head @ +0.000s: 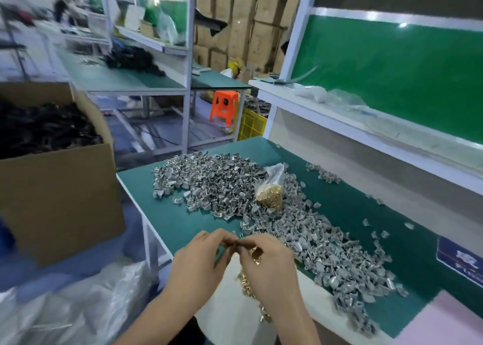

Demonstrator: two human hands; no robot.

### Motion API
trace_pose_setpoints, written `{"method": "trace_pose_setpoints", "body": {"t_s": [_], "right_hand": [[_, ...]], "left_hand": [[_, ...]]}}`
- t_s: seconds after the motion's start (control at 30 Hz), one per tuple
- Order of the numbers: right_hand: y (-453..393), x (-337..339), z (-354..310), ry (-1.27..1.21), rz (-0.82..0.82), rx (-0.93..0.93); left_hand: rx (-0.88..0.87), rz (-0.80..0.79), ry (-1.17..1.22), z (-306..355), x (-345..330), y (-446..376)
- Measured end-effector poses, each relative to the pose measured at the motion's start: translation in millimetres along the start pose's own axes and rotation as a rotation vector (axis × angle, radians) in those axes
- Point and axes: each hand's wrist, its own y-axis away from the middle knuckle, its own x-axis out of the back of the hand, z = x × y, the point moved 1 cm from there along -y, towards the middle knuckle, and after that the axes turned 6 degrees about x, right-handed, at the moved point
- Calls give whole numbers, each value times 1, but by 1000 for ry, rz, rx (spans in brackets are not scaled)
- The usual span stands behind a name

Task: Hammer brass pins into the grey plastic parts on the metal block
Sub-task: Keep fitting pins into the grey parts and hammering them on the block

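brass pins [252,289] are held in a clear bag at the near edge of the bench, and the bag's top is pinched between the fingertips of the left hand [198,263] and the right hand [266,263], which meet above it. the step in hand is judged to be the opening of this bag, since no pin is yet set and neither metal block nor hammer is seen. the neck is best pulled apart gently and kept upright over the green bench top [183,214], so that pins are not spilled over the edge, some already hanging low near the lap. a second bag of pins [270,194] lies further back on the heap of grey plastic parts [217,185], which is spread across the bench towards the right. a cardboard box [57,188] of dark parts stands well apart on the left.
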Motion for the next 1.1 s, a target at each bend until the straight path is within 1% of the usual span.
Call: {"method": "trace_pose_setpoints", "body": {"t_s": [0.1, 0.2, 0.37, 0.53, 0.67, 0.77, 0.87, 0.93, 1.03, 1.1], "right_hand": [[-24, -13, -3, -16, -86, -36], [-48, -31, -2, 27, -162, -59], [-87, -56, -2, 150, -196, -92], [-127, -84, 10, 164, -252, -174], [-163, -102, 19, 208, -177, -202], [-186, -110, 26, 222, -122, -218], [-199, -118, 33, 187, -46, -221], [-201, -120, 34, 146, 3, -221], [-196, -116, 31, 116, 22, -235], [-186, -107, 29, 118, 31, -254]], "left_hand": [[59, -18, 21, -17, -2, -12], [93, -26, 12, -34, -3, -28], [85, -18, -13, -66, -6, -69], [86, -90, 10, -93, -23, -113], [65, -112, 33, -103, -32, -155], [77, -82, 77, -103, -34, -179], [131, -103, 125, -113, -41, -192], [137, -126, 158, -119, -43, -193], [61, -75, 155, -120, -39, -187], [-39, -51, 141, -108, -33, -178]]}}
